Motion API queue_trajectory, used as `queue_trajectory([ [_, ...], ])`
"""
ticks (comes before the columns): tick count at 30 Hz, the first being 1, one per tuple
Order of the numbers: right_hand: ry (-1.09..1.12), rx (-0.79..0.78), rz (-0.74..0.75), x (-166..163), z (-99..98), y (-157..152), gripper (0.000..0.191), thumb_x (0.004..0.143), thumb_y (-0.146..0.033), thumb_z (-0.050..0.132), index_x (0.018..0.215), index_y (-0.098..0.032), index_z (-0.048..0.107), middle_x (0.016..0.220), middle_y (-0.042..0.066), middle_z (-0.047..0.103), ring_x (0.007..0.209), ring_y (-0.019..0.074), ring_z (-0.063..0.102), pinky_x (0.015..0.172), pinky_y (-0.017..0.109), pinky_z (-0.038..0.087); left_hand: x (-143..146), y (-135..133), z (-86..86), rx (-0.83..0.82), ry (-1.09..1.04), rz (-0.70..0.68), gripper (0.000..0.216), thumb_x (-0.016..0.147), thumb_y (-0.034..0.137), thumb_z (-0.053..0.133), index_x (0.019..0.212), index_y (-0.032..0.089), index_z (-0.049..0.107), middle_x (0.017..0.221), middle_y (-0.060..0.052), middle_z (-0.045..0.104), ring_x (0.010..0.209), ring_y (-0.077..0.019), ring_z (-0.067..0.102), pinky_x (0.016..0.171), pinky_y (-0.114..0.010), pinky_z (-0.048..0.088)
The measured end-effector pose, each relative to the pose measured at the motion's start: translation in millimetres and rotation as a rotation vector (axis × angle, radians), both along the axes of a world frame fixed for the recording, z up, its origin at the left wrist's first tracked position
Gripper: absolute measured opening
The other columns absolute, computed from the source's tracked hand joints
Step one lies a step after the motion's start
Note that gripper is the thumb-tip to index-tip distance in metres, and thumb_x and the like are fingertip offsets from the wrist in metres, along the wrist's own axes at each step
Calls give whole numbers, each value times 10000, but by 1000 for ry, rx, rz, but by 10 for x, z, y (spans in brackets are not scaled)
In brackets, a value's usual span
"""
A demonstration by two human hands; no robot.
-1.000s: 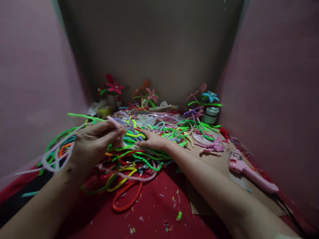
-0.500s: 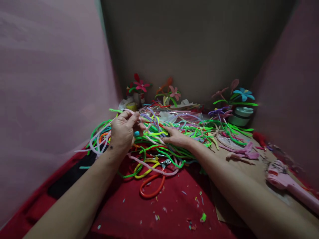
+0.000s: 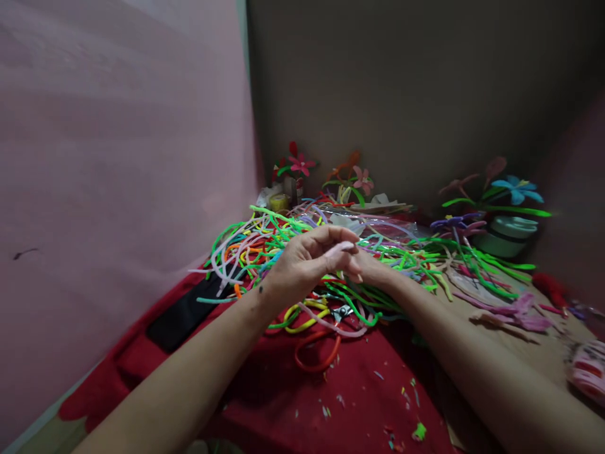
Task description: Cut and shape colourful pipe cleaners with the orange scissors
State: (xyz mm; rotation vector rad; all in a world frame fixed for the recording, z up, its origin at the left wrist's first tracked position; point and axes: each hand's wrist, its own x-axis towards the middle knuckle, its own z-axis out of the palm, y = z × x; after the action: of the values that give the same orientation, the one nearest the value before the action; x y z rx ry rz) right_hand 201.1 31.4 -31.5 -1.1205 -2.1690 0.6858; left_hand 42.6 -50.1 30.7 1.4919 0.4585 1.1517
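- Change: against the two earlier frames, the view has swung left. The pink glue gun (image 3: 590, 372) is now cut off at the right edge, and the black phone-like slab (image 3: 182, 315) at centre left is more exposed.
- Left hand (image 3: 307, 258): moved in toward the right one and now overlaps it at frame centre. Fingers curled toward the thumb, gap narrow; a pale shape shows at the thumb tip, and whether it is a held strip cannot be told.
- Right hand (image 3: 371, 270): fingers screened by the left hand; grip cannot be told.
- Fuzzy stems (image 3: 255, 252): heaped across mid-frame, behind and around both hands.
- Red-handled cutter (image 3: 341, 313): below the hands, on the red cloth (image 3: 368, 378), untouched.
- Judgement: handling now appears gathered at one spot over the heap's near side.
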Motion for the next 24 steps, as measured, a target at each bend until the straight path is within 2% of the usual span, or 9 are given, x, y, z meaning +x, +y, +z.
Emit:
queue_trajectory([
  [5,-44,-53,4,8,42,-19,610,676,-227,593,1270,-155,475,1218,84,565,1082,253,521,939,383,383,-111,229,-8,-60,-57,305,98,764,224,603,729,133,609,541,2,595,409,-83,533,409,-192,453],
  [8,-82,-76,-3,-3,60,-38,655,696,-252,590,1313,-111,421,1282,109,516,1135,254,490,966,365,362,-220,410,-23,-141,-112,502,79,702,169,638,673,121,581,591,-3,611,443,-80,557,394,-172,446],
  [11,-99,-98,-23,-2,61,-15,694,700,-318,614,1318,-79,408,1280,137,511,1156,272,471,987,380,342,-326,567,-86,-174,43,639,91,681,122,611,618,118,546,546,-14,602,448,-121,587,389,-203,460],
  [14,-53,-88,-28,21,120,-5,720,696,-374,637,1330,-131,395,1303,123,485,1179,266,451,994,392,339,-407,663,-167,-175,241,651,112,658,109,599,564,120,538,488,-25,595,408,-148,584,397,-235,470],
  [16,-16,-3,-65,30,228,-85,687,693,-340,649,1316,-180,407,1297,110,477,1182,264,439,986,412,342,-443,689,-196,-169,317,612,108,646,117,592,549,124,544,475,-35,601,392,-155,581,400,-238,466],
  [18,-23,197,-140,10,360,-276,577,703,-253,631,1255,-206,469,1223,106,510,1147,273,443,961,439,345,-463,693,-196,-163,342,599,102,637,126,584,543,132,544,474,-43,612,387,-159,581,396,-235,459],
  [20,-47,420,-144,-50,443,-553,387,757,-196,551,1144,-204,546,1102,94,556,1062,255,478,919,439,356,-464,689,-179,-159,350,621,111,632,140,581,531,143,532,467,-48,617,380,-162,576,390,-237,453],
  [22,-205,474,-33,-141,413,-835,213,802,-261,521,971,-176,619,896,89,591,899,235,511,827,407,391,-451,688,-165,-148,363,653,135,639,166,574,516,155,520,451,-49,611,370,-172,569,382,-252,451],
  [24,-457,484,38,-234,270,-1039,157,789,-288,551,787,-160,642,781,100,583,821,238,497,744,388,391,-434,700,-169,-122,406,686,151,644,179,557,500,165,513,435,-46,598,367,-189,567,381,-274,451],
])
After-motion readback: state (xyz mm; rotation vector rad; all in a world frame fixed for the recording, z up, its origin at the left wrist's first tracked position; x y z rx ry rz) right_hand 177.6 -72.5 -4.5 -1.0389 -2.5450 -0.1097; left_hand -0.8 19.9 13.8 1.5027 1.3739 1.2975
